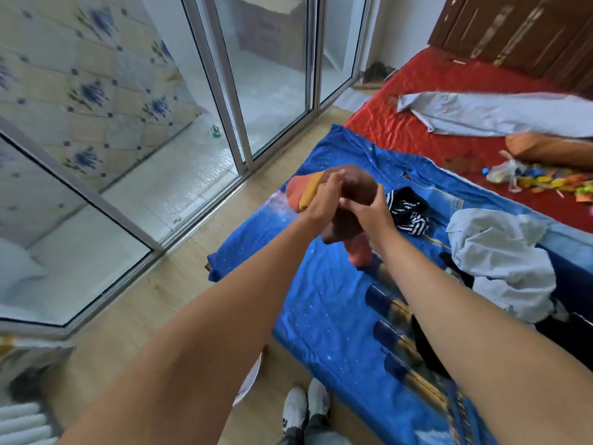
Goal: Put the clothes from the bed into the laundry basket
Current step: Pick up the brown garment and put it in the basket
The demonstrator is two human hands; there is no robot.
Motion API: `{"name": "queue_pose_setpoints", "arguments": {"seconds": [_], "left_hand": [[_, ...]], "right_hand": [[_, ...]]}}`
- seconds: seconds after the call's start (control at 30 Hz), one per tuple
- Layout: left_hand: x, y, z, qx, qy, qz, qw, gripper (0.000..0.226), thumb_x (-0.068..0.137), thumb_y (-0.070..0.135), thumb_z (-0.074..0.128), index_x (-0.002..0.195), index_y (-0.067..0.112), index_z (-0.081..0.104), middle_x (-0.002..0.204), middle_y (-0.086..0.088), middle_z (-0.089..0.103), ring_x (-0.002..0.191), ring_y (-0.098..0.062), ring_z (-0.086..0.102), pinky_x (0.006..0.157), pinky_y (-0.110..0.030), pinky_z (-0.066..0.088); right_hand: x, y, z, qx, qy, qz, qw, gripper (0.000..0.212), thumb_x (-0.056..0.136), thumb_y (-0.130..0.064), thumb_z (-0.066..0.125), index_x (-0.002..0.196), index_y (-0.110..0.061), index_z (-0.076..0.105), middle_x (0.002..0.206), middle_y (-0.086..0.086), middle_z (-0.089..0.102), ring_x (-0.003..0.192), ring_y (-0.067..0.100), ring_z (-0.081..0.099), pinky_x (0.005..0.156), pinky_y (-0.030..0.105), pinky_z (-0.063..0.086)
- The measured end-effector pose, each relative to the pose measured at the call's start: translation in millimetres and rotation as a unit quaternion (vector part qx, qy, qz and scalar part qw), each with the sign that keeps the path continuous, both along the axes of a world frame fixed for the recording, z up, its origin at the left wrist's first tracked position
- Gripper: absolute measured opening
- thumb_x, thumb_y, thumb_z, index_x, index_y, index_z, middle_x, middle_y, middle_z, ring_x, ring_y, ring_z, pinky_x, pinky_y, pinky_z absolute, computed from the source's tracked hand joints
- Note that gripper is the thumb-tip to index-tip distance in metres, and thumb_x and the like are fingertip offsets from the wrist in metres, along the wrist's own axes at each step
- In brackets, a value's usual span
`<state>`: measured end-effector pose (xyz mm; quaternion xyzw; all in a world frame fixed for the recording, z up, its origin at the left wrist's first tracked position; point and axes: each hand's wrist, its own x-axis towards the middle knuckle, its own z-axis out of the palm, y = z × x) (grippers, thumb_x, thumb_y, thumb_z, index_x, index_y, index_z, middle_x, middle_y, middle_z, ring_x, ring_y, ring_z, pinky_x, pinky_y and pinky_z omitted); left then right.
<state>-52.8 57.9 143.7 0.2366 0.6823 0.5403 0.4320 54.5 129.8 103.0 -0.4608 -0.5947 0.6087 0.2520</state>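
Both hands hold a bunched brown and orange garment (348, 187) in the air above the blue bed sheet (340, 316). My left hand (324, 199) grips its left side, where an orange and mustard part sticks out. My right hand (372, 213) grips it from the right, and a pinkish end hangs down below. On the bed lie a black-and-white striped garment (406, 211), a crumpled light grey garment (503, 258), a dark garment (426, 345) and a long grey garment (494, 114). The laundry basket is hidden; only a white rim (253, 377) shows below my left forearm.
A red sheet (426, 136) covers the far part of the bed, with an orange bolster (548, 149) and colourful scraps (539, 181) on it. Glass sliding doors (256, 75) stand to the left. My shoes (305, 409) are on the wooden floor beside the bed.
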Motion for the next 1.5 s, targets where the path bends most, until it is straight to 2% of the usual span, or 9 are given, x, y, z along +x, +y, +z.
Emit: {"name": "queue_pose_setpoints", "arguments": {"seconds": [0.13,0.3,0.43,0.67,0.87,1.0,1.17,1.33,1.5], "left_hand": [[-8,-31,22,0.009,-0.003,0.002,1.000,0.040,0.088,0.056,0.042,0.085,0.033,0.074,0.084,0.010,0.068,0.070,-0.005,0.058,0.073,-0.031,0.043],[-33,-80,28,-0.034,0.033,0.030,0.998,0.058,0.082,0.066,0.035,0.101,0.023,0.070,0.088,0.001,0.061,0.080,-0.017,0.054,0.087,-0.043,0.047],[-57,-138,18,-0.076,0.053,0.069,0.993,0.064,0.088,0.065,0.030,0.114,0.023,0.070,0.121,-0.021,0.068,0.099,-0.030,0.061,0.106,-0.056,0.045],[-93,-248,1,-0.160,-0.003,0.157,0.975,0.090,0.071,0.088,0.031,0.114,0.021,0.072,0.125,-0.028,0.066,0.112,-0.050,0.065,0.109,-0.063,0.044],[-104,-328,-9,-0.156,-0.050,0.225,0.960,0.091,0.067,0.091,0.037,0.117,0.024,0.072,0.129,-0.023,0.066,0.109,-0.043,0.069,0.103,-0.060,0.051],[-106,-360,-14,-0.163,-0.064,0.237,0.955,0.089,0.072,0.090,0.033,0.127,0.028,0.068,0.136,-0.016,0.062,0.115,-0.038,0.066,0.105,-0.057,0.050],[-107,-389,-27,-0.116,-0.095,0.252,0.956,0.071,0.089,0.074,0.029,0.127,0.026,0.066,0.131,-0.012,0.064,0.121,-0.032,0.061,0.103,-0.059,0.048],[-116,-423,-34,-0.114,-0.115,0.273,0.948,0.071,0.089,0.074,0.029,0.124,0.025,0.067,0.127,-0.010,0.066,0.117,-0.029,0.063,0.099,-0.057,0.051],[-124,-446,-40,-0.136,-0.114,0.289,0.941,0.070,0.085,0.077,0.030,0.110,0.028,0.073,0.119,-0.009,0.071,0.112,-0.030,0.066,0.094,-0.056,0.053]], "right_hand": [[-10,-18,20,0.009,0.003,0.047,0.999,0.061,0.073,-0.026,0.084,0.121,-0.022,0.048,0.117,0.005,0.069,0.108,0.018,0.069,0.095,0.043,0.057],[-39,-60,21,0.019,0.015,0.111,0.994,0.051,0.079,-0.017,0.081,0.118,-0.018,0.048,0.108,0.002,0.068,0.087,0.000,0.071,0.069,0.020,0.057],[-73,-108,9,0.015,0.033,0.164,0.986,0.049,0.082,0.002,0.075,0.120,-0.011,0.048,0.101,-0.001,0.066,0.074,-0.013,0.068,0.059,0.008,0.051],[-123,-200,-17,-0.003,0.024,0.272,0.962,0.058,0.075,-0.020,0.082,0.125,-0.017,0.052,0.111,0.002,0.071,0.096,0.006,0.071,0.078,0.026,0.057],[-153,-265,-34,-0.022,-0.002,0.363,0.932,0.072,0.063,-0.042,0.082,0.125,-0.023,0.049,0.117,0.004,0.069,0.110,0.021,0.067,0.092,0.038,0.057],[-163,-294,-50,-0.012,-0.009,0.396,0.918,0.066,0.068,-0.041,0.082,0.123,-0.026,0.048,0.114,0.000,0.067,0.099,0.007,0.066,0.072,0.014,0.054],[-175,-321,-63,-0.011,-0.031,0.439,0.898,0.065,0.076,-0.036,0.080,0.131,-0.024,0.047,0.116,-0.001,0.065,0.104,0.010,0.064,0.076,0.023,0.052],[-187,-354,-66,-0.026,-0.042,0.462,0.885,0.062,0.081,-0.032,0.078,0.133,-0.024,0.044,0.108,-0.007,0.060,0.094,0.003,0.060,0.056,0.007,0.050],[-198,-384,-76,-0.043,-0.055,0.480,0.875,0.062,0.081,-0.034,0.077,0.132,-0.027,0.044,0.108,-0.008,0.060,0.100,0.009,0.062,0.086,0.031,0.055]]}}
